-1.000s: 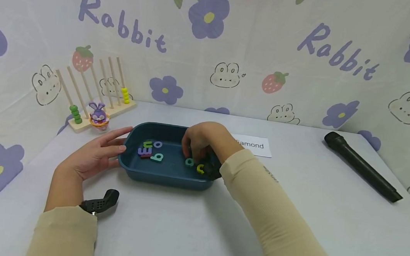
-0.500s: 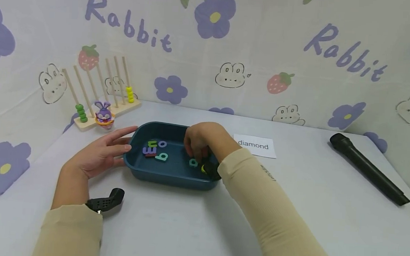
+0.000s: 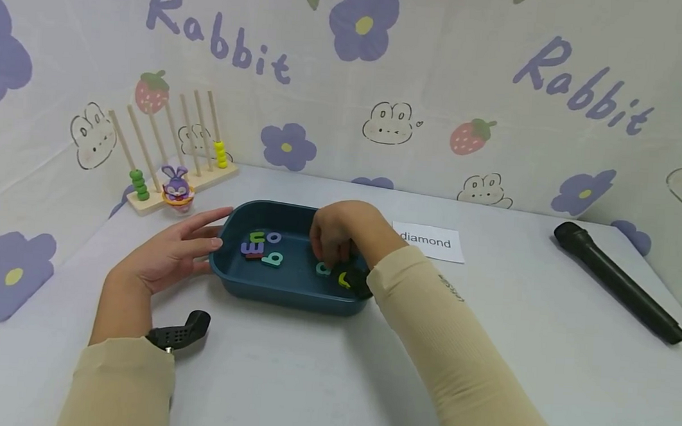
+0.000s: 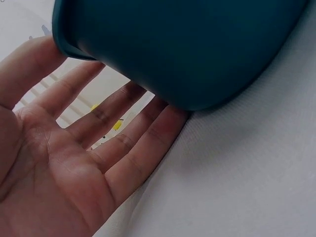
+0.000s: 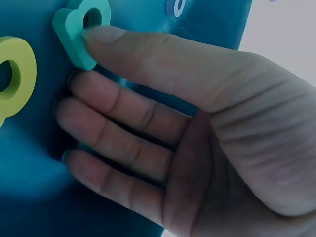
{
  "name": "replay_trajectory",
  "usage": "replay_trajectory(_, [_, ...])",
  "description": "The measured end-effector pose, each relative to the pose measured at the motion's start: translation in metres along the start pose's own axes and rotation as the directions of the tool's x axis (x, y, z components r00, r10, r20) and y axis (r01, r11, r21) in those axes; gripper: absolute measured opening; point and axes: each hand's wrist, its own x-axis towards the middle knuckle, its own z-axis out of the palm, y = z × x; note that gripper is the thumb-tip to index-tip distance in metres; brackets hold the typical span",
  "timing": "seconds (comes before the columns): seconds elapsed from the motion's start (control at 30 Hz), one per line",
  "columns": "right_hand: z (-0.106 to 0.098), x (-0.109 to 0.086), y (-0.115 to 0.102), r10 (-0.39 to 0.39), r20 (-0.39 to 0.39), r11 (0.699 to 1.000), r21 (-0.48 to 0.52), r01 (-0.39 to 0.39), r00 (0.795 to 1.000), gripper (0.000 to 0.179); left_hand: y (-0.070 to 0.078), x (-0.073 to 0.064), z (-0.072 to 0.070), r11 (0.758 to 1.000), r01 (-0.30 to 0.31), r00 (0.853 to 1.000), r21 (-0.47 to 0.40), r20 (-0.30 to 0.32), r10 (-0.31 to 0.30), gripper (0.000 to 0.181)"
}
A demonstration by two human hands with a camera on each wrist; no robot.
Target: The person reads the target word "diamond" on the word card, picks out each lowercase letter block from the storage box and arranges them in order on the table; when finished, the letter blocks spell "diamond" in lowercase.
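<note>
A dark blue tray (image 3: 290, 297) stands on the white table with several foam letters inside. My left hand (image 3: 171, 252) rests its extended fingers against the tray's left end; in the left wrist view, its thumb touches the rim. Reaching into the tray's right part, my right hand (image 3: 336, 235) pinches a teal letter (image 5: 74, 29), its thumb on the near face and the index finger hidden. A yellow letter (image 5: 17, 74) lies beside it. At the tray's left are a purple m (image 3: 251, 249), a green n (image 3: 257, 237), a purple o (image 3: 273, 238) and another teal letter (image 3: 272, 259).
Behind the tray lies a white card (image 3: 432, 242) reading "diamond". A black microphone (image 3: 618, 282) is at the far right. On the left stand a wooden bead rack (image 3: 210, 177) and a purple rabbit figure (image 3: 177, 188). A patterned cloth (image 3: 424, 63) hangs behind.
The head view has turned slightly, so everything sits further right in it. The left hand stays at the tray's end, and the right hand keeps almost the same place inside the tray.
</note>
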Motion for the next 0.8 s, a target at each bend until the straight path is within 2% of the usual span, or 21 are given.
replay_trajectory(0.37, [0.0011,0.003,0.0018,-0.05,-0.037,0.996,0.077,0.053,0.998,0.005,0.0006,-0.0012,0.0005,1.0,0.002,1.0,-0.003,-0.01,-0.002,0.067])
replay_trajectory(0.5, [0.0015,0.0052,0.0035,-0.102,-0.038,0.985,0.139,0.107,0.994,0.008,0.0007,-0.0012,0.0006,1.0,-0.002,1.0,-0.007,-0.008,0.002,0.067])
replay_trajectory(0.63, [0.0018,0.0069,0.0025,-0.141,0.008,0.973,0.188,0.137,0.99,0.019,0.0005,-0.0011,0.0013,1.0,0.0,1.0,-0.005,-0.009,0.0,0.067])
replay_trajectory(0.8, [0.0022,0.0076,-0.0021,-0.138,0.089,0.977,0.176,0.121,0.986,0.027,0.0008,-0.0014,0.0007,1.0,0.004,1.0,-0.006,-0.012,-0.004,0.066])
